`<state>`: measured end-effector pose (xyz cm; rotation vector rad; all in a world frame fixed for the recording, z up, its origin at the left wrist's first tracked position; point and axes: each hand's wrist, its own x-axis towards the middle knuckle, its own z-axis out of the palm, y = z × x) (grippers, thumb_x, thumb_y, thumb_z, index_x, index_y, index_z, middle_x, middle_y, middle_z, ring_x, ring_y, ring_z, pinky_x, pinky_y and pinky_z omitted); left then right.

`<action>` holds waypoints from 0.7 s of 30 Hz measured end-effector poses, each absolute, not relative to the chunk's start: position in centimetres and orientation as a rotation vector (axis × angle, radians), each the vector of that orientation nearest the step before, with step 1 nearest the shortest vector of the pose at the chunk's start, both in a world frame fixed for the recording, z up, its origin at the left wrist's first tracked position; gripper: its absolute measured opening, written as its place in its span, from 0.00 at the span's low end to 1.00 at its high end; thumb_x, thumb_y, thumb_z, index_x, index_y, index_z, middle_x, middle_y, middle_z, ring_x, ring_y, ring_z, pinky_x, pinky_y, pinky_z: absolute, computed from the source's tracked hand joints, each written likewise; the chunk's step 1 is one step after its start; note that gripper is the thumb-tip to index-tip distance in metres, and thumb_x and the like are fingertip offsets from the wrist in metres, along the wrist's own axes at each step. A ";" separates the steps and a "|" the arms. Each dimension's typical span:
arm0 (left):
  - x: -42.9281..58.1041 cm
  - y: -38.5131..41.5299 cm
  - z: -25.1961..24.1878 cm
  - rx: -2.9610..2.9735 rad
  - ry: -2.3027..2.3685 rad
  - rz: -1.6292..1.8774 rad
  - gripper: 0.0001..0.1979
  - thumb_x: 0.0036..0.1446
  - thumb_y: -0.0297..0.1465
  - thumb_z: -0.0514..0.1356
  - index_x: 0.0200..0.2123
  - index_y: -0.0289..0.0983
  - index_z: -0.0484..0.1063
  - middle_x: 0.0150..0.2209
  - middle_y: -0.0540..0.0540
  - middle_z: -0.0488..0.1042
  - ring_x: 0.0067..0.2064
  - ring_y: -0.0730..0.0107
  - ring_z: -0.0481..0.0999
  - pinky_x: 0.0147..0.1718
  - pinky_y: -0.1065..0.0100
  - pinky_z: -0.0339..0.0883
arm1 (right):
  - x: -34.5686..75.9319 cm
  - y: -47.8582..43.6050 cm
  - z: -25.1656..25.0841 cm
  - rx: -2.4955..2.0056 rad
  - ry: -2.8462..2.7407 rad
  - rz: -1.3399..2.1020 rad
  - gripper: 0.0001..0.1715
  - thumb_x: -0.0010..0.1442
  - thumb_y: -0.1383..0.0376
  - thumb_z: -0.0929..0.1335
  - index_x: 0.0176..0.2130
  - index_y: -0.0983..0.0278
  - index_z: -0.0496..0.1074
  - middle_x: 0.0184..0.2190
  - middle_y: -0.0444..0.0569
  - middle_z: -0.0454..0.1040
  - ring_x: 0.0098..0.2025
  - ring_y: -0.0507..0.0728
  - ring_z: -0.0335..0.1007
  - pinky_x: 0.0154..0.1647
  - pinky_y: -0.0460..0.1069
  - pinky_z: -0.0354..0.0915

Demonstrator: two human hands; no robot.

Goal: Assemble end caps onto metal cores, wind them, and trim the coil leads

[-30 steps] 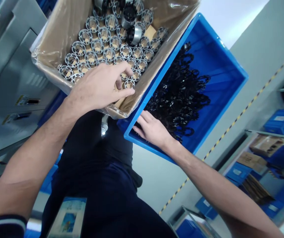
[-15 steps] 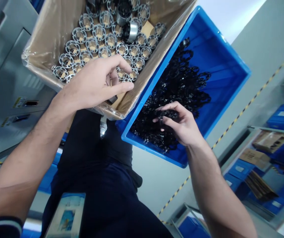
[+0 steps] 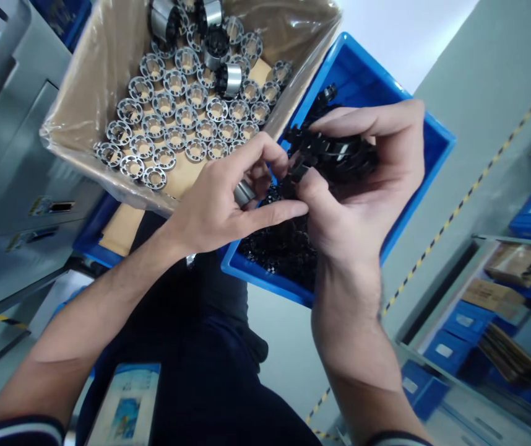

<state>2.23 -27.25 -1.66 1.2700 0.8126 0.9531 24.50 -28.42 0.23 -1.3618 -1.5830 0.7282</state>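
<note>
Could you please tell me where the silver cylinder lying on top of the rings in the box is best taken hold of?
Grip the silver cylinder around its smooth curved side, coming from above. It lies on its side on the packed rings, so that side is exposed, while the rings beneath leave little room to get under it. Its dark end looks less suited to a grip.
</note>
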 end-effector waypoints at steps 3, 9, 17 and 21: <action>1.6 -27.6 -1.1 1.336 0.859 0.977 0.17 0.78 0.52 0.76 0.52 0.47 0.83 0.46 0.48 0.84 0.46 0.56 0.85 0.52 0.56 0.86 | 23.3 -27.6 0.5 -1.236 -1.569 0.670 0.12 0.74 0.51 0.82 0.54 0.45 0.84 0.54 0.48 0.81 0.67 0.74 0.86 0.79 0.76 0.82; 1.9 -27.8 -1.3 1.318 0.907 0.970 0.14 0.80 0.50 0.73 0.51 0.47 0.82 0.45 0.47 0.82 0.45 0.57 0.83 0.51 0.57 0.85 | 24.8 -28.0 -0.2 -1.395 -1.775 0.600 0.20 0.77 0.41 0.77 0.64 0.38 0.84 0.56 0.52 0.86 0.70 0.81 0.85 0.69 0.82 0.87; 2.8 -27.1 -2.5 1.082 0.917 0.996 0.24 0.85 0.61 0.63 0.53 0.47 0.77 0.38 0.47 0.76 0.37 0.61 0.82 0.35 0.63 0.75 | 24.7 -28.0 0.2 -1.295 -1.696 0.789 0.12 0.74 0.42 0.83 0.53 0.39 0.88 0.54 0.49 0.88 0.59 0.76 0.88 0.66 0.79 0.90; 2.6 -27.3 -2.6 1.101 0.928 0.980 0.26 0.83 0.62 0.66 0.63 0.49 0.78 0.42 0.45 0.79 0.46 0.53 0.87 0.41 0.59 0.82 | 23.4 -28.5 -0.2 -1.284 -1.782 0.716 0.12 0.77 0.47 0.83 0.54 0.47 0.91 0.54 0.54 0.86 0.68 0.77 0.85 0.74 0.81 0.85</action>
